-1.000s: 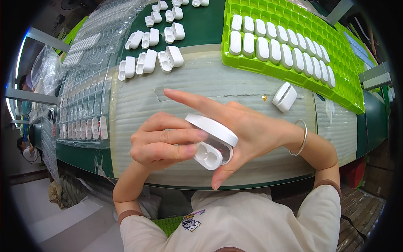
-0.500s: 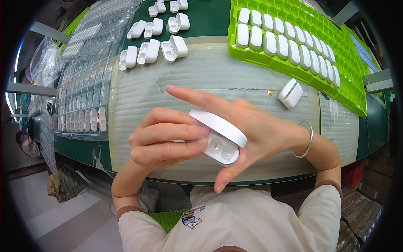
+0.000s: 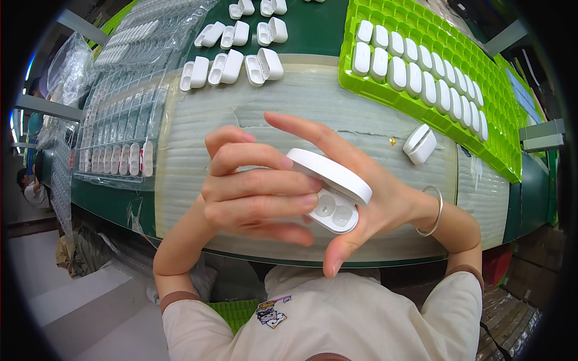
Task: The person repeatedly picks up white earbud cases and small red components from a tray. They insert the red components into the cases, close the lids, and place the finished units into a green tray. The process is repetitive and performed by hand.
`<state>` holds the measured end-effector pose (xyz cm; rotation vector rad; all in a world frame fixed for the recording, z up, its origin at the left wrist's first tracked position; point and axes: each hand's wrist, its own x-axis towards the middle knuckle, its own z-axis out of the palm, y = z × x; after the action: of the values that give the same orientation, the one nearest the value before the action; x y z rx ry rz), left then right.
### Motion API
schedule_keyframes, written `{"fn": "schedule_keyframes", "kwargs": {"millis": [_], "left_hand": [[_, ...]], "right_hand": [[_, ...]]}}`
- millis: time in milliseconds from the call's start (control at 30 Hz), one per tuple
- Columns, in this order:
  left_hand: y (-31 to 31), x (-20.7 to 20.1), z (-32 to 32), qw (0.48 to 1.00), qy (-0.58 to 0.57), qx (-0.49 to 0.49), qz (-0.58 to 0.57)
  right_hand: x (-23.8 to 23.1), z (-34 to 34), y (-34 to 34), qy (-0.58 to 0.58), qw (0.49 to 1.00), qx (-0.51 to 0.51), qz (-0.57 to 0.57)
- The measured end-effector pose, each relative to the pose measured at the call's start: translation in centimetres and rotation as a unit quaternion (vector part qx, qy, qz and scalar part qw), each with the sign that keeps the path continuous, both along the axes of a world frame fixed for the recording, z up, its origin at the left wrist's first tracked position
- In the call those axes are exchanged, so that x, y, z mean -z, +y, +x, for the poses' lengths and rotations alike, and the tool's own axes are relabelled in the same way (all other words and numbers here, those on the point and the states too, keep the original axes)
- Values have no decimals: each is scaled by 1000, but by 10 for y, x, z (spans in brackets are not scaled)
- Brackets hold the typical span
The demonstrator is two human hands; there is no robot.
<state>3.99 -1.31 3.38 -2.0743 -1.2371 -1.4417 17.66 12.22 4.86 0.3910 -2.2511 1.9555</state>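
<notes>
A smooth, white plastic hinged case (image 3: 333, 194) with a satin sheen was seen near the middle. A ribbed, translucent foam mat (image 3: 253, 114) was laid matt over the dark green bench. To the far right, a glossy lime-green plastic grid tray (image 3: 475, 129) was seen; to the far left, clear, shiny plastic blister trays (image 3: 120, 120). A thin, polished metal bangle (image 3: 435, 210) was worn.

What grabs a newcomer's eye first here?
Centre frame: an open white earbud case, lid up, held between the left hand and right hand. Upper right, a bright green tray holds rows of closed white cases; more open cases sit at top centre.
</notes>
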Motion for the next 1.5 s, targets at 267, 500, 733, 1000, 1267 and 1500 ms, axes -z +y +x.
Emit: {"fn": "schedule_keyframes", "kwargs": {"millis": [267,500,733,1000,1267,1500], "left_hand": [[-2,-6,19,992,-30,-124,-8],[1,-9,18,971,-110,-212,-18],[5,-8,7,963,-90,-253,-8],[-3,-4,-2,937,57,-324,-119],[-5,5,7,946,43,-300,-112],[-8,18,18,946,32,-295,-132]], "right_hand": [[-7,-4,-8,-98,972,22,-214],[-20,-38,8,347,842,341,232],[-3,-65,3,317,855,370,177],[-7,-66,-10,251,875,321,262],[-7,-61,-12,180,906,304,235],[-1,-57,-13,193,912,269,242]]}}
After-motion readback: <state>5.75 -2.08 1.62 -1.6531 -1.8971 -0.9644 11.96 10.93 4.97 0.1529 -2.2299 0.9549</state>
